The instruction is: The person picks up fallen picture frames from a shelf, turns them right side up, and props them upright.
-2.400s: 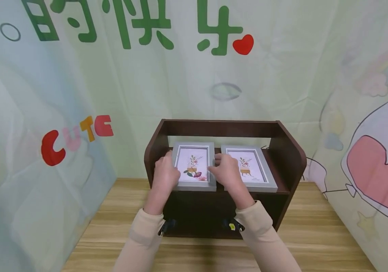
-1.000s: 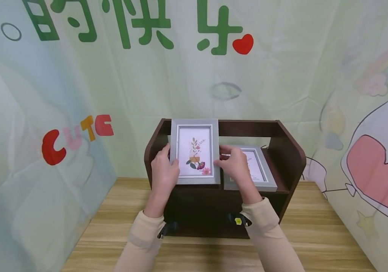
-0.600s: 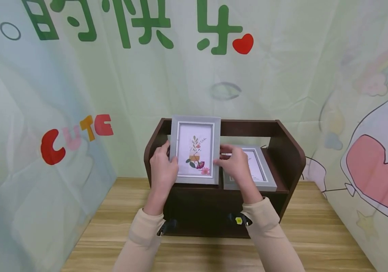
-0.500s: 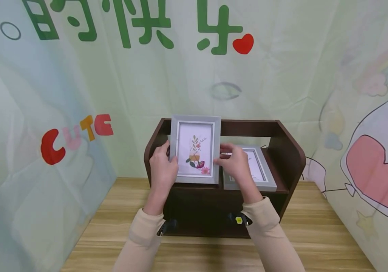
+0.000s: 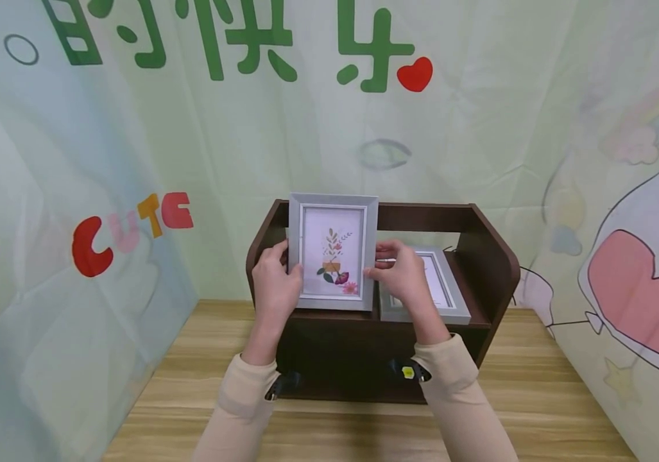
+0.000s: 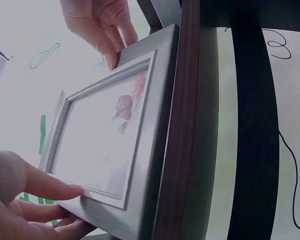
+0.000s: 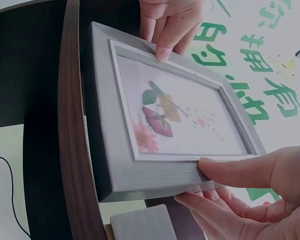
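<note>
A silver-grey picture frame (image 5: 333,301) with a flower print stands nearly upright at the left of a dark brown wooden shelf (image 5: 421,217). My left hand (image 5: 276,282) grips its left edge, thumb on the front and fingers behind. On the opposite edge my right hand (image 5: 401,273) pinches the same frame, thumb in front. In the right wrist view the picture frame (image 7: 140,175) has its lower edge at the shelf board. A second grey picture frame (image 5: 450,289) lies tilted back on the shelf's right side, partly hidden by my right hand.
The shelf stands on a wood-grain table (image 5: 190,372) in front of a printed cloth backdrop (image 5: 479,115). Its right side panel (image 5: 493,269) rises beside the second frame. A thin dark cord (image 6: 295,175) shows behind it in the left wrist view.
The left picture frame has gone from lying back on the shelf to standing nearly upright, raised by both hands. In the last half second it tilted up slightly more. The second frame stayed put.
</note>
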`<action>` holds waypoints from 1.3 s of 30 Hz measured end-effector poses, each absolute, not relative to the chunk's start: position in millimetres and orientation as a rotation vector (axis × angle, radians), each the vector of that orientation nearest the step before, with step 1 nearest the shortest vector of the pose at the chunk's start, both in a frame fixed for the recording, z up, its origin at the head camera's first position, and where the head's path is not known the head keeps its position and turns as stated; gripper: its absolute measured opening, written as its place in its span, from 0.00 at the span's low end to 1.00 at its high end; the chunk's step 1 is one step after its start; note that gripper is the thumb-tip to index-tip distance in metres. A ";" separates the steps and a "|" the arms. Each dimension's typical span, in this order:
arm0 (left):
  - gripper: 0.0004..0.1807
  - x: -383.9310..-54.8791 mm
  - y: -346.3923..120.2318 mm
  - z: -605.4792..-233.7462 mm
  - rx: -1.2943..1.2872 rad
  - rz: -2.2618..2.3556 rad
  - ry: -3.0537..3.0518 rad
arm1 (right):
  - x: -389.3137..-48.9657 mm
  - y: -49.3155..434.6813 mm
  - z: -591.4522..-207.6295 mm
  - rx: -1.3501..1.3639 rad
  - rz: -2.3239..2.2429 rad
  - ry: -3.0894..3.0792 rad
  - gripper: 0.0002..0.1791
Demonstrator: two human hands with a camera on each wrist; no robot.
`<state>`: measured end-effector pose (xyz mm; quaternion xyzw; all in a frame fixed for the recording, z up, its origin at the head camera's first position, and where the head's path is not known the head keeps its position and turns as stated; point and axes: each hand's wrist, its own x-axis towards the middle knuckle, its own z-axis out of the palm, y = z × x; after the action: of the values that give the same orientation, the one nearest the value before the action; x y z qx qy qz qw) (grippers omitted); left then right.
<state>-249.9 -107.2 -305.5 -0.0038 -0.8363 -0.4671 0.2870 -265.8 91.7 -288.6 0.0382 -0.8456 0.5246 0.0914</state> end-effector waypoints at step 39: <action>0.19 -259.5 -109.3 -324.4 -0.118 -1.328 -2.132 | -273.3 89.8 -299.5 0.157 1.548 -2.322 0.27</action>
<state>-259.5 -109.3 -324.4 -0.0448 -0.8065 -0.5023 0.3087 -273.3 89.8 -299.5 0.0554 -0.8182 0.5457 0.1724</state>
